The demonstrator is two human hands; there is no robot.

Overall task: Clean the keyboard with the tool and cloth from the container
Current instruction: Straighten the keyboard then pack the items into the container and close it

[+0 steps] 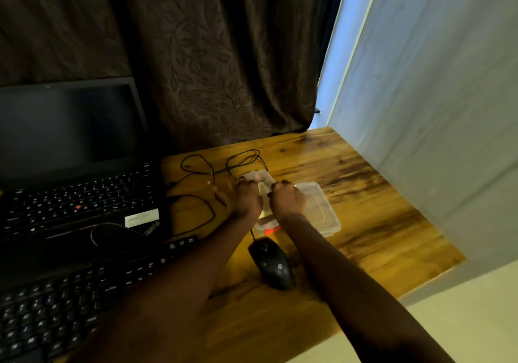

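Clear plastic, the small rectangular container (262, 186) sits on the wooden desk (364, 194), its lid (319, 211) beside it. Both hands, left hand (245, 197) and right hand (287, 200), curl into it; whether their fingers grip anything I cannot tell. The black keyboard (70, 292) waits, well apart. Snagging the black mouse cable (207, 191) could drag the container over.

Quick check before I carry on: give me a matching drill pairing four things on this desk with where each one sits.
Things:
1. mouse
2. container
3. lid
4. laptop

Places:
A. far left, screen up
B. nearest the camera, below the hands
C. under both hands, left hand and right hand
D. flat on the desk, right of the right hand

Pairs: 1-B, 2-C, 3-D, 4-A
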